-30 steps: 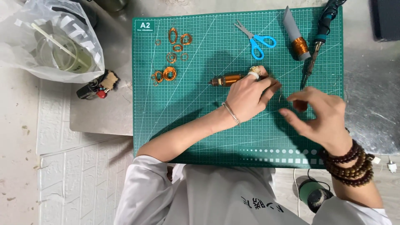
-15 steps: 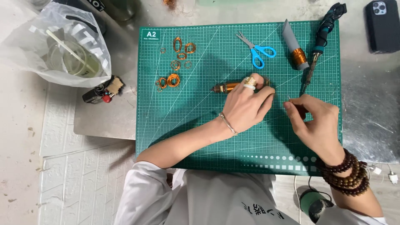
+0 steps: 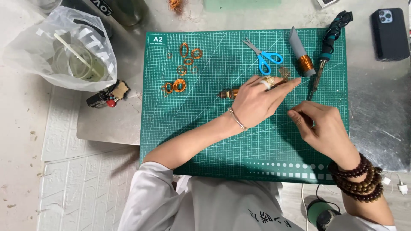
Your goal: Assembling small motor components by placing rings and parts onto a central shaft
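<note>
Mat [image 3: 188, 128], green with a white grid, is serving as the reference surface; everything below is placed against it. Left hand [image 3: 257, 102] is lying palm down near the mat's centre, fingers stretched flat toward the right, a ring on one finger and a thin bracelet at the wrist; the hand is pressing on a small brass-coloured tool [image 3: 229, 93], whose left end is sticking out from under the knuckles, so the tool is sitting just above the mat's middle, pinned rather than gripped. Right hand [image 3: 321, 128] is resting on the mat's right half, just beside the left fingertips, thumb and forefinger pinched together; whatever is being pinched is too fine to tell, possibly a strand of wire. Soldering iron [image 3: 325, 51] is lying slanted at the mat's upper right, its tip pointing down toward the right hand. Copper wire spool [image 3: 305, 63] with a grey cone is lying just left of the iron. Blue-handled scissors [image 3: 263, 55] are lying shut at the mat's top centre. Copper wire rings [image 3: 184, 64] are lying scattered across the mat's upper left. Off the mat, a clear plastic bag [image 3: 64, 47] is sitting well to the left, a lighter [image 3: 107, 97] is lying near the left edge, and a black phone [image 3: 389, 34] is lying beyond the upper right corner.
</note>
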